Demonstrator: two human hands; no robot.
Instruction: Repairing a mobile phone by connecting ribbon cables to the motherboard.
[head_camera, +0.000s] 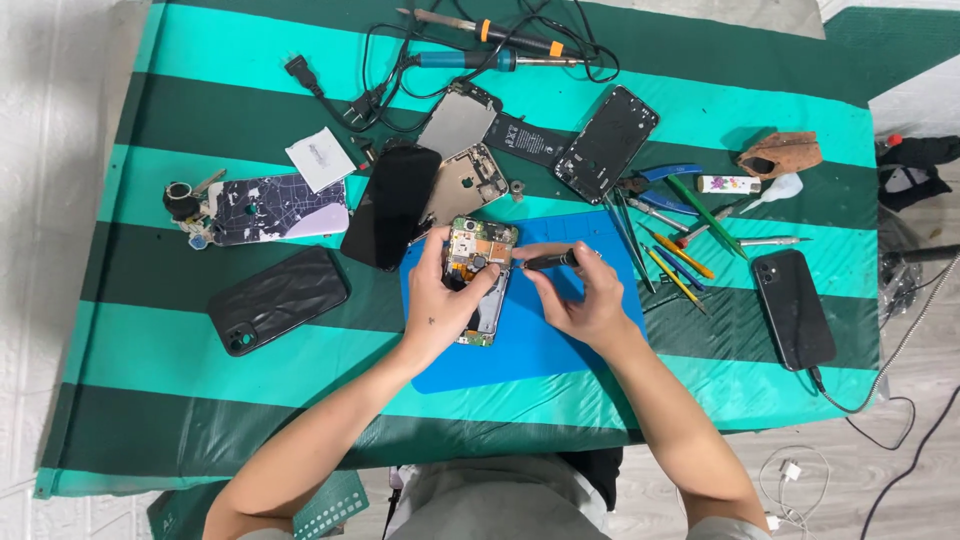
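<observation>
Carefully: your left hand (445, 300) grips the opened phone (478, 280) by its edges on the blue mat (560, 340); your right hand (585, 295) pinches the screwdriver (550, 261). The exposed board looks fragile, so hold the frame.

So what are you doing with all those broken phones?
A person sits at a table with a green striped cloth. Their left hand steadies an opened phone, its circuit boards showing, on a blue mat. Their right hand holds a small black screwdriver with its tip at the phone's top. Around them lie other phone parts, two soldering irons and a row of coloured tools.
</observation>
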